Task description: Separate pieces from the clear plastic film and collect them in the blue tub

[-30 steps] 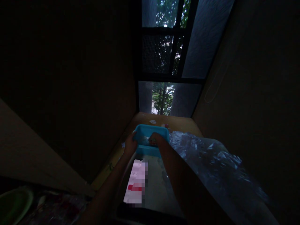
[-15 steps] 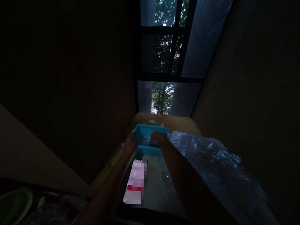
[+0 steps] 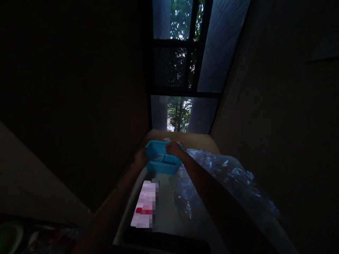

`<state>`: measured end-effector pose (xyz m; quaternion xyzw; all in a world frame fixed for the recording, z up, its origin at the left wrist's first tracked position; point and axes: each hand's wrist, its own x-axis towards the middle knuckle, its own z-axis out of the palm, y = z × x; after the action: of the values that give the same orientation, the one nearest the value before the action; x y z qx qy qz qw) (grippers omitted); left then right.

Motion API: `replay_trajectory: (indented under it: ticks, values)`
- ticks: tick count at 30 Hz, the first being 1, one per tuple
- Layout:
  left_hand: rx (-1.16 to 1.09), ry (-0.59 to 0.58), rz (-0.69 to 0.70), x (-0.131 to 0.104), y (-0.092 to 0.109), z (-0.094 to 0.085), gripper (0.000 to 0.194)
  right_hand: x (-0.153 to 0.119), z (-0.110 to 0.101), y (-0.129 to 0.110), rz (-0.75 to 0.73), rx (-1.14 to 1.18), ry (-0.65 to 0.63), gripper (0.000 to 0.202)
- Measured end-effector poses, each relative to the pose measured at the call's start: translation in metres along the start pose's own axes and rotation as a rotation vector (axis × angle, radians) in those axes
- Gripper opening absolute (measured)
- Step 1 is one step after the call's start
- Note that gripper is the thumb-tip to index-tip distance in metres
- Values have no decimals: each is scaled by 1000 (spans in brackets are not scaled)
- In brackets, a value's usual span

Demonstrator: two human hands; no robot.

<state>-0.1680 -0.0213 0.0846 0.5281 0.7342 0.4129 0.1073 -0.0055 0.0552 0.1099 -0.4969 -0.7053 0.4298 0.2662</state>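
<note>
A blue plastic basket (image 3: 162,168) stands on a pale surface below the window, with something clear and shiny inside. My left hand (image 3: 141,158) grips its left rim, fingers closed round the edge. Over the basket's right part is my right hand (image 3: 173,148), its fingers bent and close together near the far rim; whatever they may hold is too small and dark to make out. Nearer to me lies a phone (image 3: 144,204) with a lit pinkish screen, partly blurred.
Crumpled clear plastic (image 3: 225,169) spreads to the right of the basket. Small scraps (image 3: 167,139) lie behind it on the yellowish ledge (image 3: 201,141). Dark walls rise on both sides. A green bowl (image 3: 12,236) is at the lower left.
My right hand has risen from inside the basket to near its far rim. My left hand remains at the left rim. The whole view has shifted slightly.
</note>
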Motion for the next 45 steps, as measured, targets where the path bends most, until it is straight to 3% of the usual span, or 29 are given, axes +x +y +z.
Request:
replay_trajectory:
  ticks: [4, 8, 11, 13, 14, 17, 20, 23, 26, 30, 34, 37, 42, 45]
  values:
    - [52, 24, 4, 3, 1, -9, 45, -24, -32, 1, -142, -15, 151, 20]
    - [75, 103, 35, 3, 18, -23, 38, -64, -66, 26, -297, -147, 316, 21]
    - [67, 410, 210, -11, 52, -21, 34, -92, -82, 55, -323, -257, 428, 23]
    - [-30, 445, 390, -29, 79, -6, 31, -107, -87, 75, -315, -287, 489, 25]
    - [-75, 405, 471, -40, 91, 5, 30, -112, -89, 83, -318, -291, 519, 27]
    - [-141, 142, 622, -73, 113, 54, 28, -125, -90, 105, -325, -301, 562, 29]
    - [-152, -104, 599, -96, 110, 107, 27, -131, -87, 124, -302, -335, 548, 29]
    - [-105, -176, 501, -103, 92, 148, 27, -131, -82, 146, -248, -378, 615, 29]
    - [-57, -176, 513, -100, 76, 169, 27, -127, -77, 169, -247, -450, 638, 32]
    - [-12, -117, 515, -92, 65, 175, 33, -119, -72, 188, -268, -464, 722, 36]
    - [12, -127, 444, -84, 60, 173, 42, -115, -72, 189, -267, -453, 784, 40]
    - [-109, -132, 378, -82, 59, 170, 39, -115, -76, 187, -258, -387, 748, 37]
    - [-346, -20, 267, -83, 65, 163, 30, -119, -82, 183, -305, -167, 786, 31]
    - [-436, -35, 195, -84, 69, 161, 29, -121, -84, 180, -316, -94, 775, 35]
